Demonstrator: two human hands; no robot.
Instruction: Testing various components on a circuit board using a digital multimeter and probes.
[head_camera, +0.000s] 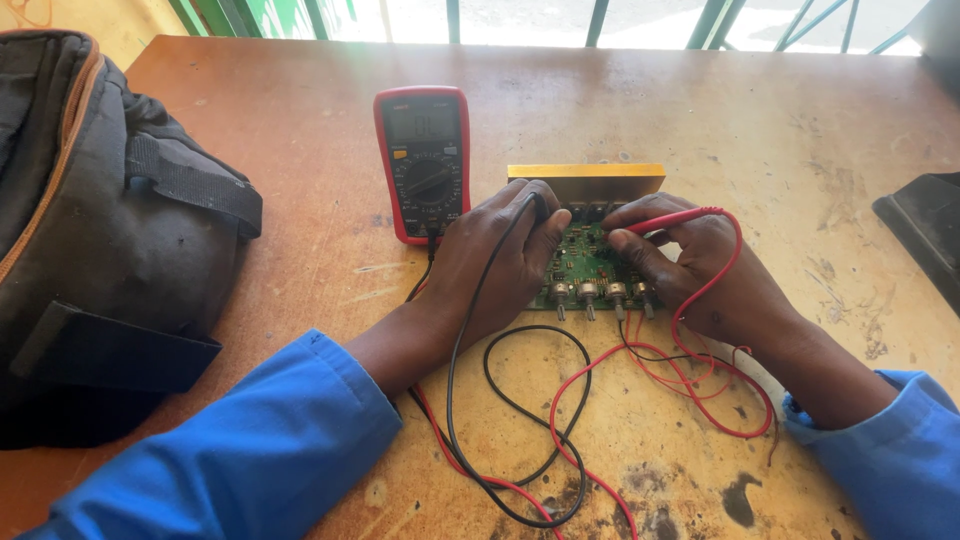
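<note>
Person in blue sleeves at a worn orange-brown wooden table (760, 130), both hands over a green printed circuit board (585, 262) lying flat near the table's middle. Left hand (495, 265) closed around a black probe (538, 207), fingers curled tight on it, tip pointing down onto the far-left part of the board. Right hand (715, 275) pinched shut on a red probe (665, 220), held nearly level, tip aimed left onto the board's centre. Board has a row of small metal-shaft knobs (600, 292) along its near edge and a flat gold-coloured metal plate (587, 181) standing along its far edge. Just left of the board, touching distance from the left hand, a red-cased handheld multimeter (424, 160) lies face up, grey display lit with digits, round dial below it. Black lead wire (520, 400) runs from the left hand down toward the near edge, loops and curls back; red lead wire (700, 370) arcs over the right hand, coils beside the right wrist, then crosses the black one near the table's near edge. Far left, a black fabric bag with orange trim (100, 230) slumps on the table, well apart from the board. A dark flat object (925, 225) sits at the right edge, partly cut off, can't tell what. Green metal bars (600, 20) beyond the far edge.
</note>
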